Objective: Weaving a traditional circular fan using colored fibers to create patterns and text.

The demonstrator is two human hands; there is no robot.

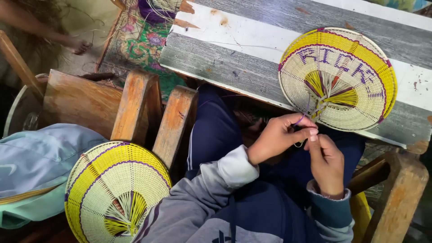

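Your left hand is closed in a pinch, thumb and forefinger nipping a thin purple weaving strand just below the lower rim of the round woven fan of pale straw with a yellow band and purple trim. Your right hand comes up from below, fingers curled shut, its fingertips meeting the left thumb at the same strand. Hands touching each other, held over your lap.

The fan lies flat on the grey-and-white striped wooden table top, near the table's front edge, with purple woven lettering across the upper half and yellow and purple strands fanning out from its hub. The strand runs from your pinch up towards that hub.

Lower left: a second round woven fan, pale straw with yellow band and purple lines, lies well apart from your hands, beside your grey sleeve. It rests against a light blue cloth. Brown wooden chair slats stand between it and the table.

Upper left: another person's bare foot on the floor, next to a flowered mat.
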